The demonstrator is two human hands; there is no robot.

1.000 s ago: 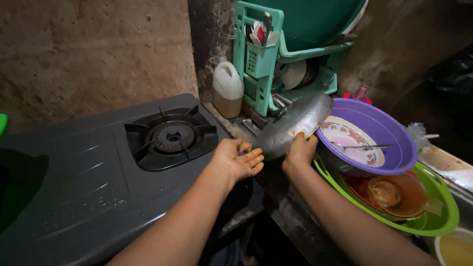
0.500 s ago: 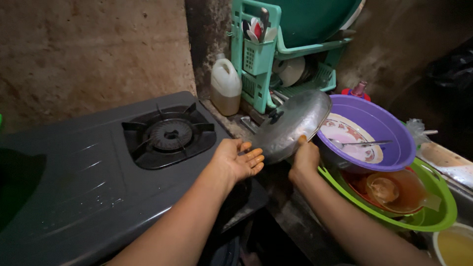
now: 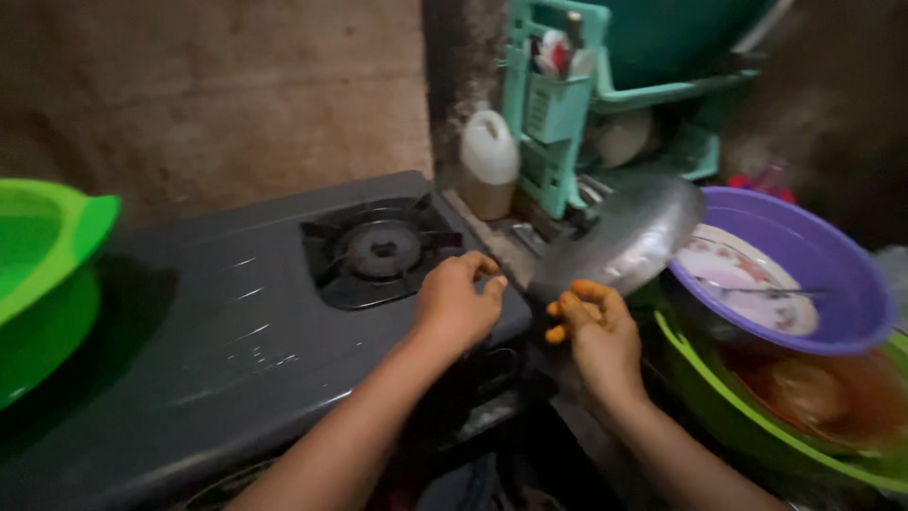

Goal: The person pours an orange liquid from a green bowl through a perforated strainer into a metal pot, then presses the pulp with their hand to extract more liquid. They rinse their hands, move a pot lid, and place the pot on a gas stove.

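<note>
Against a rough, stained brown wall, a dark grey gas stove (image 3: 218,322) fills the left and middle of the view, with one burner (image 3: 381,251) showing at its far right. To its right a narrow, grimy counter (image 3: 497,241) carries one white jug (image 3: 489,161) and one teal rack (image 3: 577,104). A single metal pan (image 3: 624,237) lies tilted between the stove and one purple basin (image 3: 823,274), which holds one patterned plate (image 3: 747,279). Two green basins show: one at the near right (image 3: 747,416), one at the left edge (image 3: 47,237). The left hand (image 3: 457,301) rests loosely curled on the stove's right edge, holding nothing. The right hand (image 3: 594,331) has fingers bent, just beside the pan's near rim; whether it touches cannot be told.
</note>
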